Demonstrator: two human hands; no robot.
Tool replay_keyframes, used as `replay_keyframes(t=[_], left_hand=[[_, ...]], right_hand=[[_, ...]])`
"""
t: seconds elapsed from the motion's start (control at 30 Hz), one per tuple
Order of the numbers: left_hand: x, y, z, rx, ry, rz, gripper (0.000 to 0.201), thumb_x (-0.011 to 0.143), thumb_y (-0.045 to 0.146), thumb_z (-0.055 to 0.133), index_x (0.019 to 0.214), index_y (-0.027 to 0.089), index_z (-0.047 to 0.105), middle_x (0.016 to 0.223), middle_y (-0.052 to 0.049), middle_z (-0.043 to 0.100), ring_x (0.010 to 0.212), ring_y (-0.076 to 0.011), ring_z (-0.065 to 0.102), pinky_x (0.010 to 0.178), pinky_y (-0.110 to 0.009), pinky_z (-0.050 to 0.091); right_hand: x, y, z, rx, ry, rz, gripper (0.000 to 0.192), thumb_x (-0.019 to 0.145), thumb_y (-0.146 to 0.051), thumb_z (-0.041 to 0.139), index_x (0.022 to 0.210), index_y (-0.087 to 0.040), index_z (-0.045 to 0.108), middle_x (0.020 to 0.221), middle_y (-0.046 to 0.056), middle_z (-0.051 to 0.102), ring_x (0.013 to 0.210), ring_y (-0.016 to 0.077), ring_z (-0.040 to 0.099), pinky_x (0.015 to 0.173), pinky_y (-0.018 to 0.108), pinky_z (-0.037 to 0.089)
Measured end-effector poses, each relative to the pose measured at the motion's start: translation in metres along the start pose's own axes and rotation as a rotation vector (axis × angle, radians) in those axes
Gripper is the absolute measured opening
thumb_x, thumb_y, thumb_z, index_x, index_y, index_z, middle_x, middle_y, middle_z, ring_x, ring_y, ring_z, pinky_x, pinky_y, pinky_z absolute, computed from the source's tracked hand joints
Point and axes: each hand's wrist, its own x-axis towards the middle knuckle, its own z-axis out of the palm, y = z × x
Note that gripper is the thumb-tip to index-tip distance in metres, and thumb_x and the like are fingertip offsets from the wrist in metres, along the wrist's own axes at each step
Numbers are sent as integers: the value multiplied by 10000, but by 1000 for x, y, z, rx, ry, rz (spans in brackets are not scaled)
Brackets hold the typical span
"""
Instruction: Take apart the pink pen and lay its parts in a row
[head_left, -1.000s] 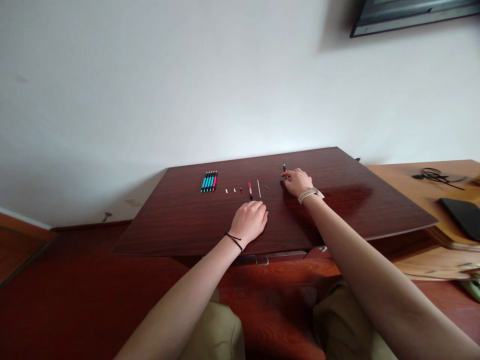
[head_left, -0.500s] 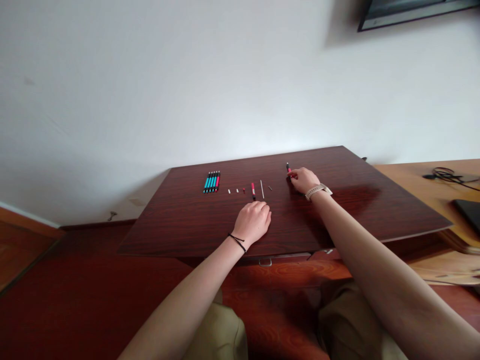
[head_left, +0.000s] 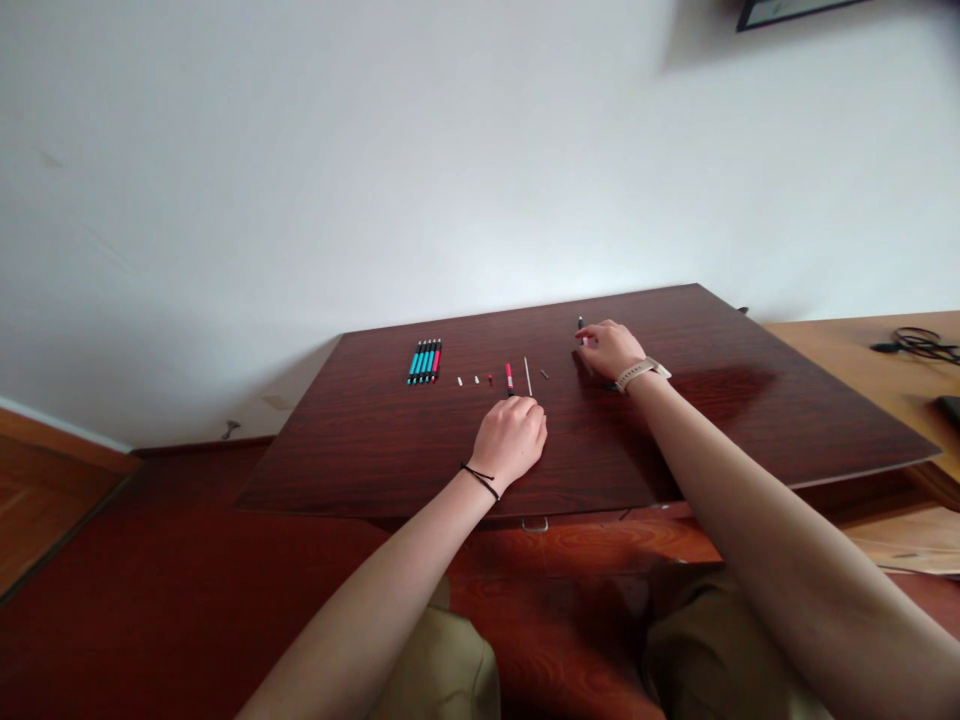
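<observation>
Dark red wood board [head_left: 750,400] laid flat over the lap, far edge close to a white wall [head_left: 375,150]
Right hand [head_left: 613,348] far out on it, fingertips closed on a pen [head_left: 581,330]: black tip poking out beyond them, red showing at the grip; whether lifted or lying flat, cannot tell
Left hand [head_left: 512,437] resting nearer, fingers curled under in a loose fist, knuckles just short of a red barrel [head_left: 509,376] and a thin white rod [head_left: 528,376], touching neither as far as can be seen
Laid out in a tidy row across the board, likely so each piece stays findable: pens [head_left: 425,361] side by side at the left, then tiny bits [head_left: 475,380], barrel, rod, a small dark piece [head_left: 544,374]
Wide bare wood right of the right wrist, and between row and near edge; less room behind the row
Lighter desk [head_left: 840,350] beside the right edge, cable [head_left: 915,343] on it, well apart from both hands
</observation>
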Motion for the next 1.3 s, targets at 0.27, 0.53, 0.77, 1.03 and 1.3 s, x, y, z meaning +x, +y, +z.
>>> replay_keyframes(t=[0.27,0.53,0.77,1.03,1.3], left_hand=[[1,0,3,-7,-14,-12,241,1063,185,507,957,171,724,997,-97,728,988,-240,672,900,-386,525],[3,0,3,-12,-20,-21,234,1061,190,508,964,176,721,1005,-94,726,990,-245,669,901,-393,528],[2,0,3,-22,-11,-19,229,1060,184,505,980,172,719,1019,-96,727,997,-244,668,909,-399,529],[2,-1,3,-32,-15,-20,225,1058,183,511,977,181,721,1024,-102,726,1012,-247,671,920,-399,528],[2,-1,4,-25,-3,-7,226,1057,178,511,981,175,724,1025,-102,731,1001,-243,676,911,-393,525]], right_hand=[[4,-37,-5,272,-431,-391,379,826,-187,758,1203,-197,795,1135,74,782,935,209,714,898,296,576],[2,-39,-2,254,-419,-396,249,846,-233,774,1082,-182,835,1119,101,756,913,220,718,876,308,577],[-2,-43,2,246,-350,-333,161,849,-238,805,994,-169,819,1044,86,766,864,202,711,824,278,567],[-5,-42,-2,246,-342,-311,311,880,-292,808,1169,-182,774,1088,80,796,898,203,733,870,286,567],[-16,-18,-24,172,-289,-188,357,924,-178,683,1280,-190,711,1047,62,814,943,199,754,904,289,564]])
